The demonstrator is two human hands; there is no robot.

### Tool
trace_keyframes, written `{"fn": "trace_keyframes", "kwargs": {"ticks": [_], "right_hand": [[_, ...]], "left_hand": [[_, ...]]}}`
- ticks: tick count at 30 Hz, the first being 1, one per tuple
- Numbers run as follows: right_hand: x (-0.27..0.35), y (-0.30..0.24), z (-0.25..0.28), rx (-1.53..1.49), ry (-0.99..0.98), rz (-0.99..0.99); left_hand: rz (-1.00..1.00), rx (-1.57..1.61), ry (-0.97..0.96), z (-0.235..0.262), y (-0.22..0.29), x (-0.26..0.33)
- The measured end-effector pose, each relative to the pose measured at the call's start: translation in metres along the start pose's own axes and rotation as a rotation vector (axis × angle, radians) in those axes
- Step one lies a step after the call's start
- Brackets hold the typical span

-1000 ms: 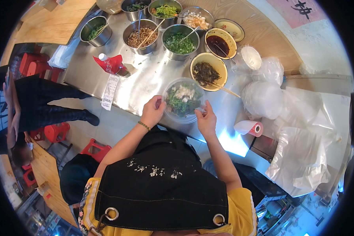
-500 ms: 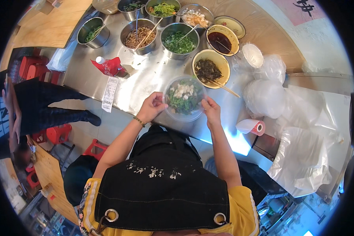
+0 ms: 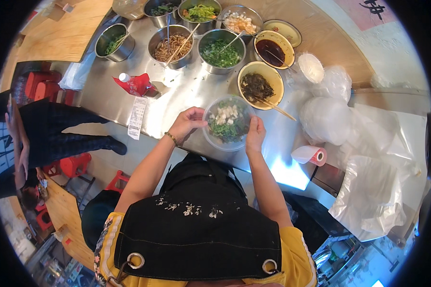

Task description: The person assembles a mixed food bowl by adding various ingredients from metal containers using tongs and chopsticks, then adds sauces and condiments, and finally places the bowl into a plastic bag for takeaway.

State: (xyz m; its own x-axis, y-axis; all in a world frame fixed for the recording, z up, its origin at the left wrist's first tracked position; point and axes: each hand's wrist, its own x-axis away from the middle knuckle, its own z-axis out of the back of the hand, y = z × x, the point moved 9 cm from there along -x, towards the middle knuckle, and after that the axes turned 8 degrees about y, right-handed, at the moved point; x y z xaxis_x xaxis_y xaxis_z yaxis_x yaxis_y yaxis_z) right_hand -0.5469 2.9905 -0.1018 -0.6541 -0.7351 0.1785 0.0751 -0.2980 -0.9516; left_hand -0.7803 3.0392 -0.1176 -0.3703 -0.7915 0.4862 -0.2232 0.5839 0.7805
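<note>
A round clear plastic bowl (image 3: pixel 229 125) of chopped greens with pale diced pieces on top is between my hands, at the near edge of the steel table. My left hand (image 3: pixel 187 125) grips its left rim, thumb toward the bowl. On the right rim, the fingers of my right hand (image 3: pixel 255 136) are closed. Whether a clear lid covers the bowl, I cannot tell. Just beyond it stands a cream enamel bowl (image 3: pixel 278 79) of dark shredded food, with chopsticks (image 3: pixel 282 111) leaning out over its near right edge.
Steel pots with chopped greens (image 3: pixel 221 53) and brown strips (image 3: pixel 170 48) line the far side, beside a bowl of dark sauce (image 3: pixel 271 51). A red pouch (image 3: pixel 138 85) and paper receipt (image 3: pixel 137 118) lie left. Plastic bags (image 3: pixel 368 196) and a roll (image 3: pixel 316 157) are right. Another person stands left.
My right hand has shifted its grip on the bowl's right rim, its fingers now more upright. The bowl stays between both hands. The whole view has moved slightly.
</note>
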Motion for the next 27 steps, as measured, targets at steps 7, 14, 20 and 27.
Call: {"fn": "trace_keyframes", "kwargs": {"ticks": [7, 14, 20, 27], "right_hand": [[0.000, -0.007, 0.003, 0.114, -0.045, 0.119], [0.002, 0.005, 0.005, 0.114, -0.064, 0.130], [0.006, -0.012, -0.001, 0.207, -0.057, 0.207], [0.010, -0.017, -0.002, 0.195, -0.092, 0.228]], "left_hand": [[-0.004, 0.111, 0.051, -0.001, -0.014, -0.031], [0.030, -0.014, -0.002, -0.020, -0.001, -0.039], [-0.028, -0.269, -0.019, -0.029, -0.001, -0.072], [-0.137, -0.511, -0.111, -0.062, 0.013, -0.083]]}}
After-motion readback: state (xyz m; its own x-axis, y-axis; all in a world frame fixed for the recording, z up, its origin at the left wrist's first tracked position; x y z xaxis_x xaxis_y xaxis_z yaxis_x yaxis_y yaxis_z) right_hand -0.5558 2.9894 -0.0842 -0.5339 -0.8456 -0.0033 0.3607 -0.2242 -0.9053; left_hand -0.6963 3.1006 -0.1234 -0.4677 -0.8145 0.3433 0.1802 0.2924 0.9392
